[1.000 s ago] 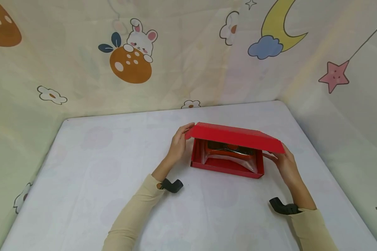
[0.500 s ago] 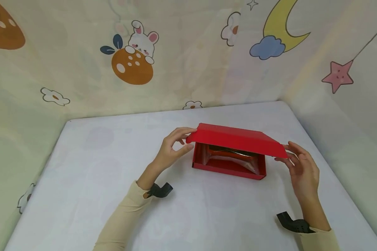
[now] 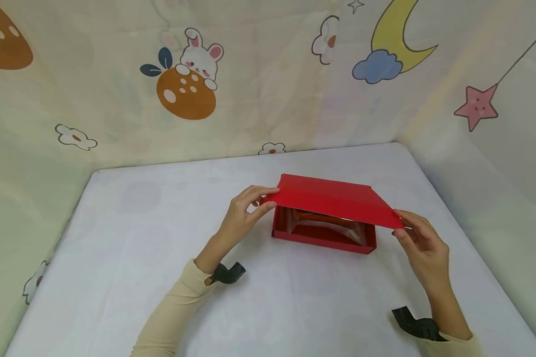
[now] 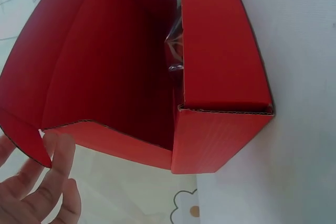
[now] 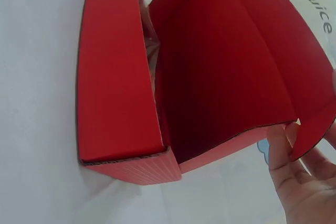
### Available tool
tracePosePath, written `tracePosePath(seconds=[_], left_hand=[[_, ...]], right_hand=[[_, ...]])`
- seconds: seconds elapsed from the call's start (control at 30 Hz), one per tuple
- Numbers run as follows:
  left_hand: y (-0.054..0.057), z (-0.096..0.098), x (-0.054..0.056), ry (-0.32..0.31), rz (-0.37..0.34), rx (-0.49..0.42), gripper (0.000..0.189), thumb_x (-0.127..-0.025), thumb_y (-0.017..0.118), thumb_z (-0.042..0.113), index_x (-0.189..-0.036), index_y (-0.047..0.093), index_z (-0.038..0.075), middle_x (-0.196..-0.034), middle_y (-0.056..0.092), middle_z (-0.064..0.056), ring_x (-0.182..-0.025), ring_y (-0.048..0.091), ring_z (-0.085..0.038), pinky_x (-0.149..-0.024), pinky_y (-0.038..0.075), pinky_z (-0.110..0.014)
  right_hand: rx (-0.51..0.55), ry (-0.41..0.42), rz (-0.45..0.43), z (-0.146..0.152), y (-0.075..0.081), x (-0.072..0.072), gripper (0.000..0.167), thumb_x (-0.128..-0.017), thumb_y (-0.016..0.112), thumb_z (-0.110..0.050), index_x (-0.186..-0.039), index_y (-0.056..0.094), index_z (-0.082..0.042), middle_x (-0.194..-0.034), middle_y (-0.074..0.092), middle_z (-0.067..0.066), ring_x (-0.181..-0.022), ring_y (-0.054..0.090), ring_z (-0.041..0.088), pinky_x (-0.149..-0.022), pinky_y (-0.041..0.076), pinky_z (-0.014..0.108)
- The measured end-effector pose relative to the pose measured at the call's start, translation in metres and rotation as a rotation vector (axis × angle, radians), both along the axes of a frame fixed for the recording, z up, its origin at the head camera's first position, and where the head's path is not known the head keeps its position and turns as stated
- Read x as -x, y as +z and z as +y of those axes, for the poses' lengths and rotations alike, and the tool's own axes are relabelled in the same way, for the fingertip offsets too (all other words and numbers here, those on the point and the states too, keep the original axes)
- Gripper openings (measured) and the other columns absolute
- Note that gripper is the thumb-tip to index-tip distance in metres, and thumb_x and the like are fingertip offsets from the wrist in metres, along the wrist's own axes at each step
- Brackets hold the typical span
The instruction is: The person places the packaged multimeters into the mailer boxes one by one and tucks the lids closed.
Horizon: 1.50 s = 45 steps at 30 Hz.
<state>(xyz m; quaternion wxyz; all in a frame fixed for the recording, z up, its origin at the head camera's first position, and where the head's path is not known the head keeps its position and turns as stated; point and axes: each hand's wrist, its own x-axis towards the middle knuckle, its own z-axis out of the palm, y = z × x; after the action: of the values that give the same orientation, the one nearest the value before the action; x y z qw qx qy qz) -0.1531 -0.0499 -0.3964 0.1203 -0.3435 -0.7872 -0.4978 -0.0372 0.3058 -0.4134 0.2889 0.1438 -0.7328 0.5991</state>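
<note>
A red cardboard box [image 3: 319, 241] stands on the table, its hinged lid [image 3: 332, 198] tilted partly up. Inside, an orange and dark item in clear plastic [image 3: 328, 219] shows in part; the lid hides the rest. My left hand [image 3: 243, 210] pinches the lid's front left corner, fingers above and thumb below. At the front right corner, my right hand [image 3: 429, 250] pinches the lid in the same way. The left wrist view shows the fingers [image 4: 64, 156] around the lid's small side flap [image 4: 26, 137]. A matching flap [image 5: 313, 132] lies between the right fingers.
A white cloth covers the table [image 3: 161, 238]. Behind and beside it hangs a printed curtain [image 3: 259, 99]. Black wrist cameras sit on the left wrist [image 3: 228, 273] and the right wrist [image 3: 415, 325].
The lid's front edge has come down a little, covering more of the wrapped item. Both hands have shifted outward and toward me, from the lid's sides to its front corners.
</note>
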Motion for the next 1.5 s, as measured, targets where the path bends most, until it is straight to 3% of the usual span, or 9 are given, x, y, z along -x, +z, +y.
tracePosePath(seconds=[0.2,0.33,0.53,0.73,0.87,1.13,1.5], left_hand=[[-0.002,-0.003,-0.007,0.065,0.063,0.099,0.032,-0.090,0.071,0.018,-0.121,0.069,0.012,-0.111,0.068,-0.004,-0.089,0.058,-0.013,-0.069,0.055,-0.036],[-0.005,-0.004,-0.010,0.076,0.078,0.115,0.031,-0.089,0.072,0.018,-0.119,0.070,0.012,-0.108,0.069,-0.002,-0.084,0.057,-0.011,-0.065,0.052,-0.028],[-0.010,-0.007,-0.015,0.062,0.093,0.109,0.030,-0.088,0.072,0.019,-0.118,0.070,0.013,-0.107,0.069,-0.001,-0.084,0.058,-0.010,-0.063,0.049,-0.021],[-0.016,-0.012,-0.019,0.034,0.128,0.132,0.033,-0.085,0.075,0.018,-0.117,0.070,0.013,-0.109,0.069,-0.001,-0.093,0.063,-0.013,-0.062,0.055,-0.028],[-0.019,-0.015,-0.020,0.011,0.137,0.143,0.037,-0.082,0.077,0.017,-0.118,0.071,0.012,-0.111,0.070,-0.003,-0.101,0.065,-0.016,-0.065,0.058,-0.033],[-0.025,-0.024,-0.026,-0.024,0.076,0.245,0.042,-0.078,0.081,0.016,-0.118,0.072,0.012,-0.115,0.068,-0.006,-0.103,0.063,-0.019,-0.079,0.057,-0.030],[-0.041,-0.027,-0.031,-0.065,0.166,0.306,0.047,-0.075,0.083,0.019,-0.119,0.071,0.009,-0.115,0.066,-0.009,-0.103,0.062,-0.021,-0.084,0.056,-0.028]], right_hand=[[-0.155,-0.127,-0.041,-0.003,0.001,-0.008,0.037,-0.085,0.058,0.019,-0.122,0.059,0.015,-0.122,0.062,0.006,-0.100,0.059,0.010,-0.080,0.050,0.010],[-0.215,-0.150,-0.104,-0.001,0.003,-0.014,0.036,-0.086,0.060,0.016,-0.122,0.060,0.013,-0.123,0.062,-0.001,-0.105,0.058,0.010,-0.083,0.049,0.010],[-0.219,-0.094,-0.089,0.000,-0.001,-0.018,0.038,-0.084,0.059,0.020,-0.121,0.058,0.015,-0.122,0.061,0.004,-0.103,0.056,0.012,-0.081,0.050,0.009],[-0.269,-0.113,-0.137,0.001,-0.008,-0.023,0.041,-0.082,0.063,0.018,-0.122,0.061,0.011,-0.123,0.061,-0.004,-0.094,0.051,0.010,-0.070,0.048,0.007],[-0.296,-0.061,-0.157,0.006,-0.010,-0.026,0.046,-0.078,0.064,0.023,-0.122,0.060,0.012,-0.122,0.062,0.003,-0.096,0.053,0.011,-0.074,0.049,0.008],[-0.313,0.076,-0.246,0.015,-0.019,-0.030,0.058,-0.073,0.066,0.026,-0.128,0.057,0.010,-0.126,0.057,0.008,-0.099,0.053,0.008,-0.080,0.049,0.011],[-0.388,0.122,-0.255,0.018,-0.040,-0.033,0.069,-0.069,0.072,0.024,-0.134,0.055,0.004,-0.129,0.053,0.006,-0.106,0.053,0.005,-0.082,0.048,0.011]])
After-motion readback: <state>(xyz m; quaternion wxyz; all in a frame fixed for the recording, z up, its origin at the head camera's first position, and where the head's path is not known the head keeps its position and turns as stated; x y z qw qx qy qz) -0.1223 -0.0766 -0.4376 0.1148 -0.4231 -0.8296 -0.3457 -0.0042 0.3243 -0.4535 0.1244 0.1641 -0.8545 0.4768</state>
